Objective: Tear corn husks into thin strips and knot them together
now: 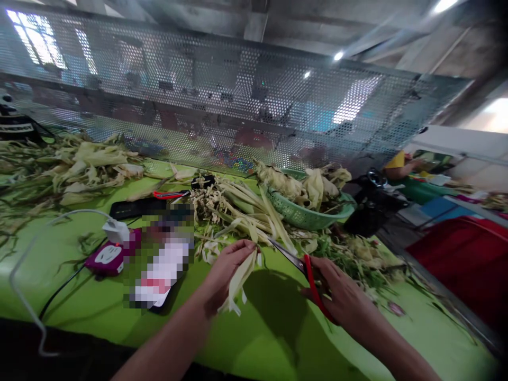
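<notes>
Between the fingers of my left hand (235, 264) is a pale corn husk (243, 276), its lower end cut into strips. My right hand (337, 288) grips a pair of scissors (311, 283) with red handles, the blades pointing left toward the husk but apart from it. Just beyond my hands lies a pile of long husk strips (246, 203). Behind that pile, a green plastic basket (301, 211) holds crumpled dry husks (317, 188).
A purple power socket (107, 259) with a white charger (116, 231), a phone (159, 280), and a black phone (137, 208) lie left. Red-handled scissors (170, 194) rest farther back. More husks (87, 164) are heaped left. A perforated metal screen (198, 100) stands behind; another person's arm (402, 168) shows right.
</notes>
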Tool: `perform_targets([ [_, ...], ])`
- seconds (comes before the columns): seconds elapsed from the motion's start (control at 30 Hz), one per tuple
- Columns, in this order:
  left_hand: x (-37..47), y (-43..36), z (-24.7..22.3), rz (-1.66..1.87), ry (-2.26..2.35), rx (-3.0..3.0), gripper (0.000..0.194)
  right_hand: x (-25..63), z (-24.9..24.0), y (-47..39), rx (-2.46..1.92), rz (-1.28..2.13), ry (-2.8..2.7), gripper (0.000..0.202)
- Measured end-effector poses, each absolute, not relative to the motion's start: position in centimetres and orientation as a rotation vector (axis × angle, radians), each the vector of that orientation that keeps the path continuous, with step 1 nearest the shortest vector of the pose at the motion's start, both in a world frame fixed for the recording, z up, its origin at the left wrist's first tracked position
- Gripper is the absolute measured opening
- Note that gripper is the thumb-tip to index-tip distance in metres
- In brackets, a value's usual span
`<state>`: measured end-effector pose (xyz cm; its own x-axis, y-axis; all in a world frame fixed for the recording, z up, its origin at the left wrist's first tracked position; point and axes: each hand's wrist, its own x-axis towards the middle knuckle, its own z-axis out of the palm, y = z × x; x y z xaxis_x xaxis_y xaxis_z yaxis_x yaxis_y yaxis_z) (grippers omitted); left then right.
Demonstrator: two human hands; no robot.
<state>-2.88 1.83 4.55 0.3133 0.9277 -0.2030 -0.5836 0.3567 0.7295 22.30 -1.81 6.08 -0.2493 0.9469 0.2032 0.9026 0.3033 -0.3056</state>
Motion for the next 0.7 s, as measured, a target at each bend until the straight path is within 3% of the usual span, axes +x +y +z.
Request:
perform_targets([
  [0.3,-2.9,1.9,4.6,1.082,0.666,0.604,0.027,22.7,4.5,-1.6,-1.649,0.101,-2.252,0.05],
  [0.5,-3.0,1.8,4.7,1.077,0.665,0.62,0.026,22.2,5.0,-1.4,-1.598,0.115,-2.284,0.038],
  [0.7,-3.0,1.9,4.4,1.072,0.643,0.631,0.024,21.9,5.3,-1.4,-1.585,0.133,-2.294,0.039],
])
